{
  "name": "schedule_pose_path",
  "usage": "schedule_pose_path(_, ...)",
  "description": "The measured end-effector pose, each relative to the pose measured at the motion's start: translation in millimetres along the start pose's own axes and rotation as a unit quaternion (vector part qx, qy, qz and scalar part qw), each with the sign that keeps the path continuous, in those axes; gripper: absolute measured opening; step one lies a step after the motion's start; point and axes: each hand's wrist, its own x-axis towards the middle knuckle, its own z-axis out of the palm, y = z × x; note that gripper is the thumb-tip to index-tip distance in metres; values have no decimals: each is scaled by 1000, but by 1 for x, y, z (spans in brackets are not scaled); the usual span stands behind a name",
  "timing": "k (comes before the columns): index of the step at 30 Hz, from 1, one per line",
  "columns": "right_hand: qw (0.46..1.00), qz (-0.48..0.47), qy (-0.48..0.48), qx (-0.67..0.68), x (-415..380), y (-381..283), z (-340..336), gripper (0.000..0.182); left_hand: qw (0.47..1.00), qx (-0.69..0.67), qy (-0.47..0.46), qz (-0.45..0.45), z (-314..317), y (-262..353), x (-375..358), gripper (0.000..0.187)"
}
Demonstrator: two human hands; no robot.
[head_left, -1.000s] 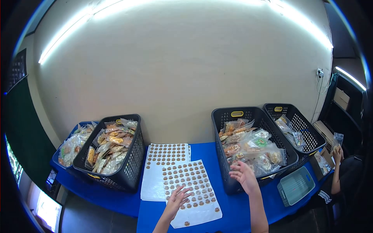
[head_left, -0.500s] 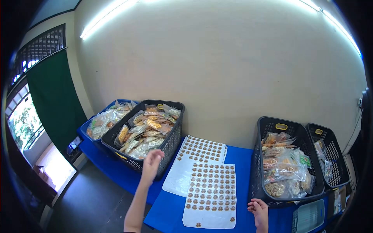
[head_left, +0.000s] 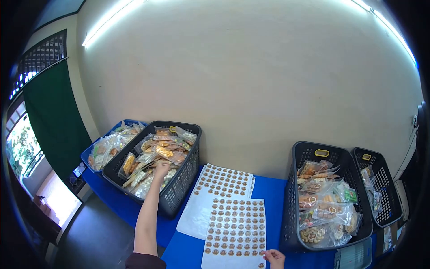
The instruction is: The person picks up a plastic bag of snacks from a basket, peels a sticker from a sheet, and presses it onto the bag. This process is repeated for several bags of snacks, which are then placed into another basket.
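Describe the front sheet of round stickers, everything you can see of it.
The front sheet is white and papery, with rows of small round brown stickers above a mostly blank lower strip. It lies flat on the blue cloth, overlapping the sheets behind. The right hand appears to touch its lower right edge.

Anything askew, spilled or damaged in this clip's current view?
Only mildly: the front sticker sheet overlaps the rear sheets at a different angle, so their edges don't line up. The bags are heaped untidily, but inside the baskets. I see no spill or damage.
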Motion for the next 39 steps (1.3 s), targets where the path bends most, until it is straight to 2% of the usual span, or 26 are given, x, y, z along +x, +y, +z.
schedule_pose_path(1, 1000, 2, 5, -11, 2, 4, 2, 22, 999, 44, -3, -1, 5, -8, 26, 36)
schedule_pose_path(2, 1000, -17, -8, -13, 6, 15, -1, 27, 996, 86, 24, 9, 13, -6, 35, 38)
schedule_pose_path(4, 1000, 8, -6, -25, 13, 32, -1, 31, 982, 171, 79, 28, 29, -5, 50, 43)
schedule_pose_path(8, 999, 1, -28, -22, 29, 71, -10, 30, 992, 109, 65, 7, 51, -41, 95, 50)
schedule_pose_path(9, 1000, -9, -21, -20, 30, 75, -8, 30, 994, 74, 81, -29, 56, -53, 110, 44)
schedule_pose_path(11, 1000, -15, -15, -23, 31, 77, -6, 28, 992, 33, -16, -121, 49, -17, 89, 34)
schedule_pose_path(13, 998, -18, -21, -49, 34, 78, -4, 26, 974, -108, -148, -135, 26, -32, 102, 19)
schedule_pose_path(16, 995, -42, -51, -76, 45, 85, 5, 22, 979, -137, 115, -101, 29, -29, 94, 16)
schedule_pose_path(17, 993, -53, -62, -82, 49, 87, 8, 21, 976, -96, 187, -52, 23, -39, 105, 20)
schedule_pose_path(18, 991, -66, -72, -89, 52, 88, 11, 19, 961, -63, 269, -12, 19, -51, 114, 20)
schedule_pose_path(20, 987, -66, -74, -123, 55, 89, 19, 18, 905, 1, 421, 68, 18, -37, 102, 21)
schedule_pose_path(24, 975, -98, -81, -183, 43, 80, 29, 17, 863, -114, 480, 107, 26, 6, 61, 18)
schedule_pose_path(25, 974, -73, -91, -195, 38, 77, 29, 17, 873, -114, 446, 158, 31, 17, 47, 15)
schedule_pose_path(28, 964, -84, -72, -240, 18, 73, 30, 20, 869, -299, 272, 285, 48, 52, -28, 10)
schedule_pose_path(30, 957, -88, -95, -259, 6, 67, 27, 22, 910, -297, 143, 252, 50, 83, -111, 10)
schedule_pose_path(32, 953, -83, -117, -266, -1, 69, 21, 23, 900, -364, 86, 222, 57, 102, -178, 6)
schedule_pose_path(34, 953, -67, -139, -262, -4, 81, 12, 25, 904, -378, -44, 196, 52, 101, -224, 7)
schedule_pose_path(35, 956, -54, -155, -243, -8, 72, 10, 27, 908, -371, -61, 186, 52, 101, -245, 8)
schedule_pose_path(36, 966, -52, -166, -194, -11, 63, 12, 27, 918, -319, -114, 208, 48, 87, -252, 8)
schedule_pose_path(38, 977, -47, -184, -94, -15, 41, 18, 29, 917, -323, -174, 158, 51, 94, -291, 11)
schedule_pose_path(39, 977, -21, -214, 9, -18, 25, 21, 30, 913, -300, -222, 161, 51, 89, -301, 10)
